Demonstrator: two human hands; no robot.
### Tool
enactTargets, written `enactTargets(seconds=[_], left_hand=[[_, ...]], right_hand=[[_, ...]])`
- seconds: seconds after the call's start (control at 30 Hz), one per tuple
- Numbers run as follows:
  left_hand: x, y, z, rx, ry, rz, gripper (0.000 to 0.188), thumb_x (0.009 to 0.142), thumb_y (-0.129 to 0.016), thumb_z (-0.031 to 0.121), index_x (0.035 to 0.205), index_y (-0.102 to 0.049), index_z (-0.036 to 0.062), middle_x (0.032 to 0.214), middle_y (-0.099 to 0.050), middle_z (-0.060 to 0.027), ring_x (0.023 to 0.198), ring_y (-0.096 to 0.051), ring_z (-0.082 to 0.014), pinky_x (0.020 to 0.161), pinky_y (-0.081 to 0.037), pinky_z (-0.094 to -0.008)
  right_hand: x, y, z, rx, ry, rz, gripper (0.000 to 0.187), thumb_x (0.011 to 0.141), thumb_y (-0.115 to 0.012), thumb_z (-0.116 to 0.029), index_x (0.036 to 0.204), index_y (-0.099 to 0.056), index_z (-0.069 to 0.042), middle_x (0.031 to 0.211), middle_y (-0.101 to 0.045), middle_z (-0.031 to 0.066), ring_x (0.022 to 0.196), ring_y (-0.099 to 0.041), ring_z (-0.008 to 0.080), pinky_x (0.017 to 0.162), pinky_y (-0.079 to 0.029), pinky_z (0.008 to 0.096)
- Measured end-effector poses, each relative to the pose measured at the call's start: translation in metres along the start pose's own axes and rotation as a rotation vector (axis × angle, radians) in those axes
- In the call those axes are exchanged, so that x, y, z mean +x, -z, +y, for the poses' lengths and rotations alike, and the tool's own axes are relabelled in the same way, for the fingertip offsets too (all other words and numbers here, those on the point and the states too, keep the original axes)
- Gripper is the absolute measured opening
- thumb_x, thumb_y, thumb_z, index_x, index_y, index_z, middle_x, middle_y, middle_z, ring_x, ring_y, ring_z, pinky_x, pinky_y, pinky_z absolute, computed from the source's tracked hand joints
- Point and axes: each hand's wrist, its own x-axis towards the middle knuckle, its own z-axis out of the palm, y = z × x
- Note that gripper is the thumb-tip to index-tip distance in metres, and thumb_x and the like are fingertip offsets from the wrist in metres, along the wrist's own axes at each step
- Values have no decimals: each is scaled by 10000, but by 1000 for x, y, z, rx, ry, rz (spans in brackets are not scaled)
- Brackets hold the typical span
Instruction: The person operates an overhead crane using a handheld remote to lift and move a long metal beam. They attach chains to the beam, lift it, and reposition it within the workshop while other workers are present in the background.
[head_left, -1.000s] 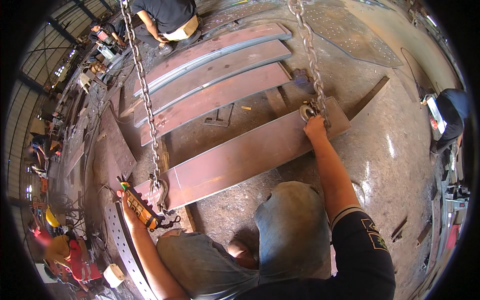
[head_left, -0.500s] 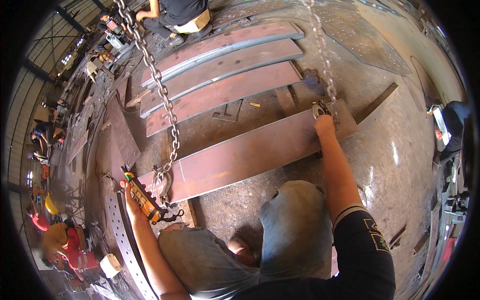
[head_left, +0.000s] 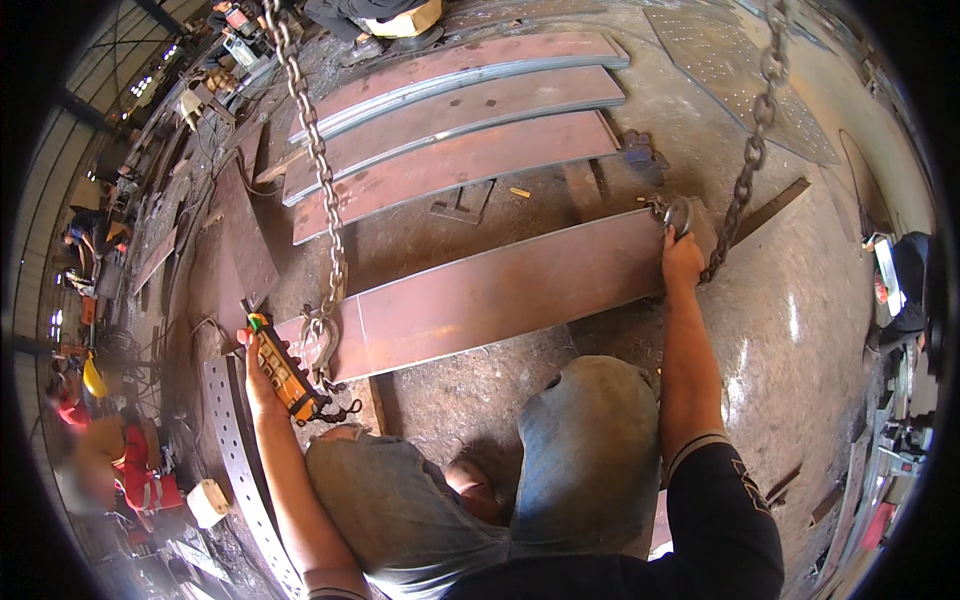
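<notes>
In my left hand [head_left: 263, 390] is an orange hoist remote control [head_left: 287, 378] with dark buttons, a red knob and a short black cord at its lower end. My right hand [head_left: 683, 262] is closed on a metal chain hook [head_left: 679, 216] at the right end of a long reddish steel plate [head_left: 510, 290]. A heavy chain [head_left: 752, 155] hangs down just right of that hand. At the plate's left end, another hook [head_left: 321, 345] hangs on the left chain [head_left: 318, 165], close beside the remote. Whether either hook grips the plate I cannot tell.
Beyond lie several long steel plates [head_left: 455, 160] in rows. A perforated strip [head_left: 232, 430] lies left of my left arm. A flat bar [head_left: 772, 212] rests past the plate's right end. Other people work at the far side, lower left and right edge [head_left: 908, 285].
My right hand has moved right with the hook, and the right chain now hangs farther right. My left hand still holds the remote. The view has shifted slightly.
</notes>
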Motion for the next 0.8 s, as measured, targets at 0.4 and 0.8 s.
enactTargets(seconds=[0.4,0.8], left_hand=[[-2,-20,-1,20,16,40,429,945,-633,517,967,-680,91,806,-689,-58,594,-674,-205,528,-585,-365],[0,-16,0,30,43,28,470,937,-640,526,982,-677,60,822,-696,-71,611,-685,-208,520,-595,-373]], right_hand=[[4,-3,12,132,-296,-6,668,1019,-423,-539,1075,-623,96,1011,-697,303,941,-689,479,809,-550,562],[13,-7,22,252,-493,-7,650,1017,-452,-469,1128,-611,151,1077,-667,350,1007,-670,490,855,-540,574]])
